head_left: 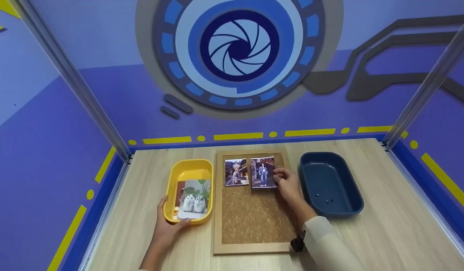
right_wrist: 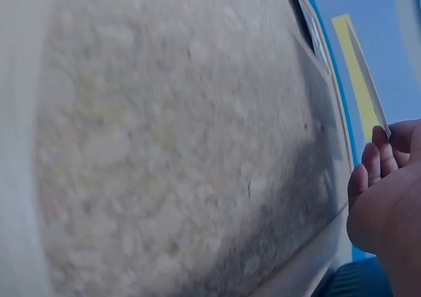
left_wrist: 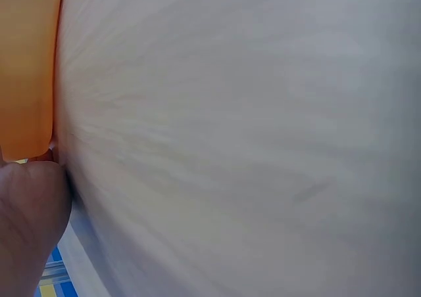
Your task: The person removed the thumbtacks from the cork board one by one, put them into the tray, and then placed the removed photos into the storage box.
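Note:
My right hand (head_left: 289, 185) pinches the right edge of a photo print (head_left: 263, 172) of a standing person, over the upper part of a cork board (head_left: 254, 222). The right wrist view shows this photo (right_wrist: 370, 80) edge-on, raised off the cork. Just left of it, a second photo (head_left: 236, 172) lies on the board near the top. My left hand (head_left: 167, 227) grips the near left corner of a yellow tray (head_left: 171, 180), thumb at the front rim. Inside the tray lie more prints, the top one a picture of two white animals (head_left: 194, 203) with green leaves.
A dark blue tray (head_left: 331, 188) stands right of the board with several small shiny pieces (head_left: 326, 202) in it. The board has a raised wooden frame (head_left: 250, 248). Purple panels (head_left: 115, 98) with metal corner posts (head_left: 73, 82) enclose the table (head_left: 141, 180).

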Demonstrator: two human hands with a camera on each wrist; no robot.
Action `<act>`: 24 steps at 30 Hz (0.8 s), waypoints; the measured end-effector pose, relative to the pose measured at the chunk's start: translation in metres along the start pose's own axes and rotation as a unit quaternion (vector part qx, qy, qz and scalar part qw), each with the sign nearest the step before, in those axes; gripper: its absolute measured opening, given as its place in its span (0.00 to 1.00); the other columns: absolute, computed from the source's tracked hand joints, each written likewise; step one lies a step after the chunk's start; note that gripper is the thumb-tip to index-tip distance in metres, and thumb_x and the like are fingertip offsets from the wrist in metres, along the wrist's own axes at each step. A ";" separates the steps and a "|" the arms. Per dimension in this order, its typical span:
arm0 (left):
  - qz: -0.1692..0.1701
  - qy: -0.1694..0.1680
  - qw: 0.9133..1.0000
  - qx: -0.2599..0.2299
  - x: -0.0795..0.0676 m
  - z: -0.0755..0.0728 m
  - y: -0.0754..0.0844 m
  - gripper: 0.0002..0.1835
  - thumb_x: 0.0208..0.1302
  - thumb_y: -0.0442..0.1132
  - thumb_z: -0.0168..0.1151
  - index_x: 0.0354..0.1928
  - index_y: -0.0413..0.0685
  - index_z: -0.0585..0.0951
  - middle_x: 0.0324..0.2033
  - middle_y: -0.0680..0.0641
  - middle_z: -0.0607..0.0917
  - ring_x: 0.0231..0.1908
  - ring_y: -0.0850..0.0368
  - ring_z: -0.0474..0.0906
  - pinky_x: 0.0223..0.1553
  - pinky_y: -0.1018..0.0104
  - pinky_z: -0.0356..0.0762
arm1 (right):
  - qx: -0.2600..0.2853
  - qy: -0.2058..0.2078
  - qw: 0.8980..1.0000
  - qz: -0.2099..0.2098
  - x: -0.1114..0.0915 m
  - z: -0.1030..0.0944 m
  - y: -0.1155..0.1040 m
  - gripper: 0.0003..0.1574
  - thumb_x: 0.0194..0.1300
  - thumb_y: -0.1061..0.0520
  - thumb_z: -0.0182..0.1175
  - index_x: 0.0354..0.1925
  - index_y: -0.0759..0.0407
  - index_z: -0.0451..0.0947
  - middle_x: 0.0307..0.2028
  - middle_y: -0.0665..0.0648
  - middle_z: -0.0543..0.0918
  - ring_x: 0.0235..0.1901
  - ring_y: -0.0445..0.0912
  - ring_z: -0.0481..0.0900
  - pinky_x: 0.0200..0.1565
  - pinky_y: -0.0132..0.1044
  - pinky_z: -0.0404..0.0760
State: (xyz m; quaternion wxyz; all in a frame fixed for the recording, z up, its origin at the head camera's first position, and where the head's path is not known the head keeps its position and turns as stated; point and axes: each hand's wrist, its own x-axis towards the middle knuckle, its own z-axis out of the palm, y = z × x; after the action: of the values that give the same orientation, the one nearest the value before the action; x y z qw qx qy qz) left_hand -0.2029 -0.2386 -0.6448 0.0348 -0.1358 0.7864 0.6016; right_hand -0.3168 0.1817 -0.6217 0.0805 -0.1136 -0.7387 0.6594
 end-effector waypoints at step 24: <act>-0.017 0.009 1.000 0.015 0.002 -0.001 -0.001 0.67 0.57 0.49 0.83 0.86 0.69 0.42 0.85 0.43 0.53 0.83 0.39 0.52 0.85 0.36 0.46 | 0.003 -0.047 0.997 -0.065 -0.036 0.044 -0.032 0.11 0.65 0.74 0.60 0.45 0.75 0.83 0.37 0.66 0.85 0.34 0.42 0.76 0.37 0.27 0.76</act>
State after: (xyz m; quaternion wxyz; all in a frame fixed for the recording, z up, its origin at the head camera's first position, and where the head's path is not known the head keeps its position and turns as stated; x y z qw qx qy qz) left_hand -0.2048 -0.2404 -0.6456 0.0403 -0.1540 0.7934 0.5875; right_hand -0.2956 0.1266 -0.5941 0.0887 -0.0344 -0.7457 0.6594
